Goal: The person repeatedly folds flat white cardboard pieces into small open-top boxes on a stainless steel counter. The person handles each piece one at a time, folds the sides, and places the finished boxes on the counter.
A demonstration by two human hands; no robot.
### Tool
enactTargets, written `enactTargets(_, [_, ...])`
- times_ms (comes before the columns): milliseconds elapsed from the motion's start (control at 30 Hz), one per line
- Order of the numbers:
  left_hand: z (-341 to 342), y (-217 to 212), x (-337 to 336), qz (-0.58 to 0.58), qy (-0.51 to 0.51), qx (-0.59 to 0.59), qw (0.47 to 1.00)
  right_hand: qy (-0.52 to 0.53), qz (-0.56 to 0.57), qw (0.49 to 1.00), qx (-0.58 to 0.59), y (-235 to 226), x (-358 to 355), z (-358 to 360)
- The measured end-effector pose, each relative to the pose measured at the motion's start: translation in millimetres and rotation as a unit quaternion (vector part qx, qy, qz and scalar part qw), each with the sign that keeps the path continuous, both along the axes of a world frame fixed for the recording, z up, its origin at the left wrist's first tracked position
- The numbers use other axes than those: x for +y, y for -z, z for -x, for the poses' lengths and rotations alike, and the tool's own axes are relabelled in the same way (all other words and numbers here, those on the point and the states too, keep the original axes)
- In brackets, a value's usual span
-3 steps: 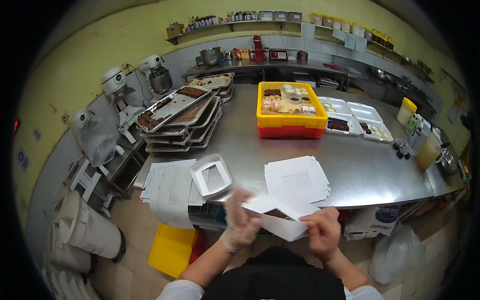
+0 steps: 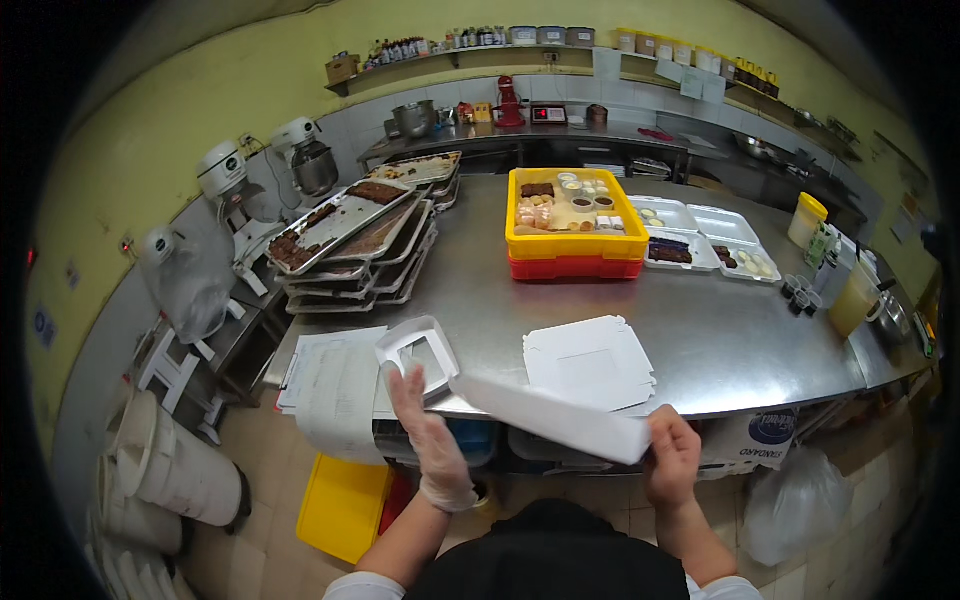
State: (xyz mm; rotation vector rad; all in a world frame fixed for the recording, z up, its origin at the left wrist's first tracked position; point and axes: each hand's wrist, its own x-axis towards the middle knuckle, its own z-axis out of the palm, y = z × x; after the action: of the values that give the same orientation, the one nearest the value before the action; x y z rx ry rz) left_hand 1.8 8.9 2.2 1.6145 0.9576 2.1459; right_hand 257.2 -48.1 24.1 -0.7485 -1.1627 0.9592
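My right hand (image 2: pixel 671 452) is closed on the right end of a white cardboard box lid (image 2: pixel 550 418), seen nearly edge-on over the table's front edge. Close to the lid's left end, my left hand (image 2: pixel 430 445) wears a clear glove and is open, fingers stretched upward. Whether it touches the lid I cannot tell. Just beyond the left fingers, a folded white lid with a cut-out window (image 2: pixel 434 352) rests on the table. Behind the held lid lies a stack of flat white box blanks (image 2: pixel 590 362).
A yellow crate (image 2: pixel 578 245) of baked goods and small cups sits on a red one. Stacked baking trays (image 2: pixel 330 235) hold brownies at left. Foam boxes (image 2: pixel 680 217) stand open at right. Papers (image 2: pixel 340 375) overhang the front edge; a yellow lid-like panel (image 2: pixel 345 500) lies below.
The held lid has swung from a tilted, open angle to nearly edge-on and reaches farther left. My left hand has moved left and opened away from it; my right hand keeps its grip.
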Motion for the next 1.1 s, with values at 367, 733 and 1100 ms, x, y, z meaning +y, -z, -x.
enactTargets(367, [-14,5,-5,0.292,0.218,0.098,0.926,0.179,0.201,0.96,0.076,44,26,-31])
enactTargets(733, [-44,-10,-7,0.233,0.124,0.271,0.926,0.054,0.125,0.974,-0.18,3,20,8])
enactTargets(1100, [-52,-8,-13,0.455,0.361,-0.032,0.813,0.223,-0.176,0.881,-0.379,-2,25,17])
